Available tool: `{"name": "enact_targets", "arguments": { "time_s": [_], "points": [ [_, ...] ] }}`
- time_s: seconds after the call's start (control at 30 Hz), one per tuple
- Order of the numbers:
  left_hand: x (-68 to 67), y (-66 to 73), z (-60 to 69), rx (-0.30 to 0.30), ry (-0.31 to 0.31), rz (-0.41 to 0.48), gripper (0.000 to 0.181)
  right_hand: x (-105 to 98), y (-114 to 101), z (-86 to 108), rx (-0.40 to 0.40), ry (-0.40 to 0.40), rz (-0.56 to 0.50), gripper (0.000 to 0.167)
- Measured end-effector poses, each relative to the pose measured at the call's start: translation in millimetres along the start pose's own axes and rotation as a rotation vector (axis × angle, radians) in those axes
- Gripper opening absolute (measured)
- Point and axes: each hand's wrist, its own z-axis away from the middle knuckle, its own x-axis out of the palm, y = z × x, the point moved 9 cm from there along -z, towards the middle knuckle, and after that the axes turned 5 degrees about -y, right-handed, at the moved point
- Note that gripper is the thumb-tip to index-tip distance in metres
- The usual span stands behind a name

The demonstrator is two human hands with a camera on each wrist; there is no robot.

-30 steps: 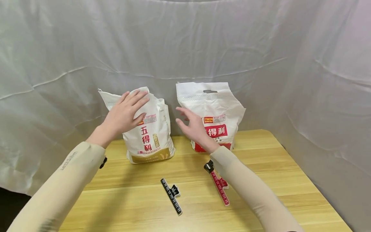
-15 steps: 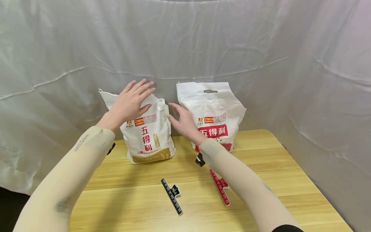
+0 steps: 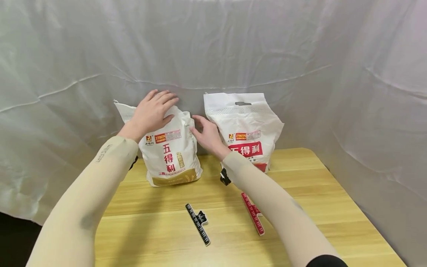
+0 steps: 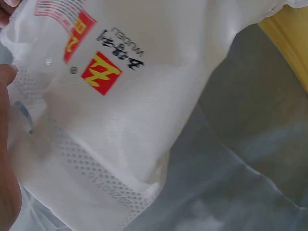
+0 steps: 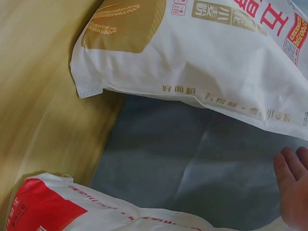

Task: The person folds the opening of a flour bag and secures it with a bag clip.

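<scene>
The left white bag [image 3: 166, 148] with a gold base stands upright on the table. My left hand [image 3: 151, 113] lies across its top, fingers extended; in the left wrist view the hand [image 4: 8, 159] is at the bag's [image 4: 125, 125] folded top. My right hand [image 3: 208, 137] is at the same bag's right upper edge, fingers slightly bent. In the right wrist view the hand's fingers [image 5: 288, 166] are close beside the bag [image 5: 211, 67]; contact cannot be told. A second white bag [image 3: 247, 118] with red print stands behind and right of the right hand.
On the wooden table [image 3: 160, 226] lie a black piano-patterned clip [image 3: 198, 224] near the middle and a red one [image 3: 252, 213] beside the right forearm. A grey curtain [image 3: 213, 44] hangs behind the bags.
My left hand has moved slightly up and right over the left bag's top. My right hand has moved left, from in front of the right bag to the left bag's side.
</scene>
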Motion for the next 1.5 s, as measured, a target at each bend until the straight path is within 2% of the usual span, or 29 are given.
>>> {"name": "enact_targets", "arguments": {
  "time_s": [0.17,0.33,0.57,0.67,0.87,1.07,1.17,1.37,1.5],
  "points": [
    [2.1,-2.3,4.7,0.011,0.045,0.011,0.051,7,1,-4.1,0.02,-0.003,-0.034,0.043],
    [2.2,0.8,9.1,0.032,0.127,0.039,0.039,8,-1,-5.0,0.023,0.048,-0.056,0.038],
    [0.9,6.9,17.0,0.073,0.272,-0.016,0.019,2,-1,-6.0,0.047,0.144,-0.041,0.025],
    [0.3,8.7,20.4,0.082,0.313,-0.034,0.015,1,0,-7.1,0.065,0.16,-0.048,0.021],
    [-1.3,6.4,30.3,0.05,0.362,-0.029,0.011,2,0,-6.4,0.08,0.167,-0.046,0.017],
    [-6.4,0.6,41.3,0.02,0.435,-0.029,0.014,-2,-1,-3.3,0.039,0.213,-0.042,0.013],
    [-7.8,-0.5,47.1,0.02,0.456,-0.038,0.016,-3,1,-1.5,0.035,0.225,-0.03,0.011],
    [-7.3,-0.6,55.3,0.024,0.444,-0.032,0.016,-2,7,2.3,0.072,0.214,-0.005,0.012],
    [-7.3,1.3,57.0,0.037,0.446,-0.006,0.006,-5,10,4.9,0.086,0.237,0.015,0.012]
  ]
}}
